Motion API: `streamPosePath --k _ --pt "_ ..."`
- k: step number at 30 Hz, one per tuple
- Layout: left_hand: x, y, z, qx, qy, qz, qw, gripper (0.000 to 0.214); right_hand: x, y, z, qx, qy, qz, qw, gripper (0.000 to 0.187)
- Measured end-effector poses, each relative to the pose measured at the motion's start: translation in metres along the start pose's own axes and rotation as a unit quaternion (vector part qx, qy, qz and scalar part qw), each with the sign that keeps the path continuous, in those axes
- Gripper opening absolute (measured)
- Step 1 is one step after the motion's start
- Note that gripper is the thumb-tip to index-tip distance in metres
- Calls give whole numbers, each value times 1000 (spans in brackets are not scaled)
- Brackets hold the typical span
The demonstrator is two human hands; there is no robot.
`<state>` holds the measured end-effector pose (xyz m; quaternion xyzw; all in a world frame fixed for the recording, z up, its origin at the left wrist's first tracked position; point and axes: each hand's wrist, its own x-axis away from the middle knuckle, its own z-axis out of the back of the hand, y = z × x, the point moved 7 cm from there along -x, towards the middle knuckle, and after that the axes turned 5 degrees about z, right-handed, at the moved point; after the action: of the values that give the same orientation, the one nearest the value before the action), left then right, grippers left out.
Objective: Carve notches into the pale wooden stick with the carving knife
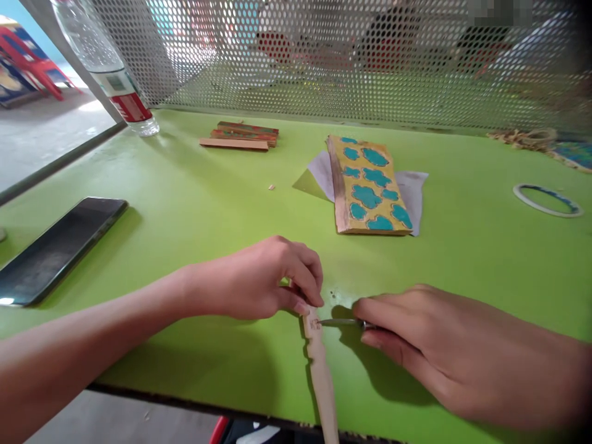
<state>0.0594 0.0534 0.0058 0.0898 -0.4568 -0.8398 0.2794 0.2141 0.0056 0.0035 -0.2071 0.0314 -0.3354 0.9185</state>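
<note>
A: Where's the stick (321,376)?

B: Flat on the table (185,203), at 6 o'clock from the middle. It runs from 12 to 6, with its near end hanging over the table edge.

A: And the left hand (259,280)?

B: Closed on the stick's far end, thumb and fingertips pinching it against the tabletop. I'd say that is to stop it sliding or turning.

A: The right hand (444,345)?

B: At 3 o'clock of the stick, gripping a thin metal tool (340,322) low and nearly level. The tip touches the stick just below the left fingertips, where a small mark shows. The hand seems to rest on the table, probably for a steady tip.

A: Why work so near the pinch?

B: The wood likely flexes least there.

A: Anything else around?

B: A phone (55,246) at 9 o'clock and a bottle (115,74) at 11, both well apart from the hands. Wood strips (243,135) lie at 12. A painted board (370,185) sits on paper (411,191) at 1, and a ring (546,211) at 3.
</note>
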Motion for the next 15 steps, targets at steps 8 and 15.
streamPosePath --k 8,15 --pt "-1 1 0 2 -2 -3 1000 19 2 -8 -17 33 -41 4 999 19" --pt "0 0 -1 2 -6 4 1000 18 6 -1 -17 -32 -85 -26 996 20"
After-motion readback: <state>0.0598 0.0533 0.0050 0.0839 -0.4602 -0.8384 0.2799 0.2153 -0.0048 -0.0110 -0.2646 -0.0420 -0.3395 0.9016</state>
